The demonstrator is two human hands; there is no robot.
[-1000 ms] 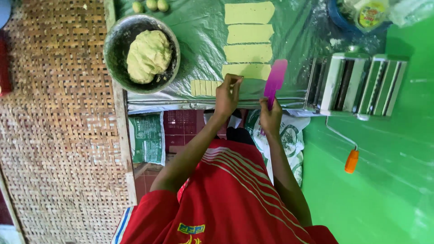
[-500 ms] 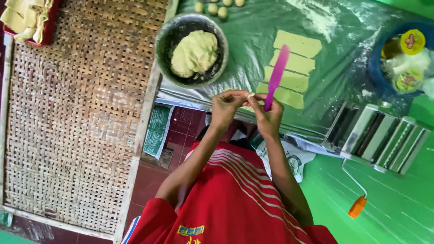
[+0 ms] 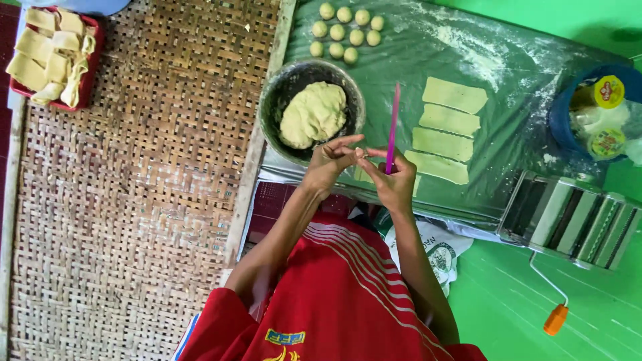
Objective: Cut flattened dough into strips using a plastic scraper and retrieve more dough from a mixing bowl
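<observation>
A thin pink plastic scraper is pinched by the right hand near the table's front edge; the left hand's fingers touch a small soft, tearable dough piece, best supported underneath.

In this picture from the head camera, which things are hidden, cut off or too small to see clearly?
- What the left hand and right hand pinch between them: too small, covered by the fingers.
- The lower end of the pink stick: hidden in the right hand.
- The red tray of folded dough: cut off by the top and left edges.
- The blue tub: cut off by the right edge.
- The dough strip nearest the person: partly behind the right hand.
</observation>
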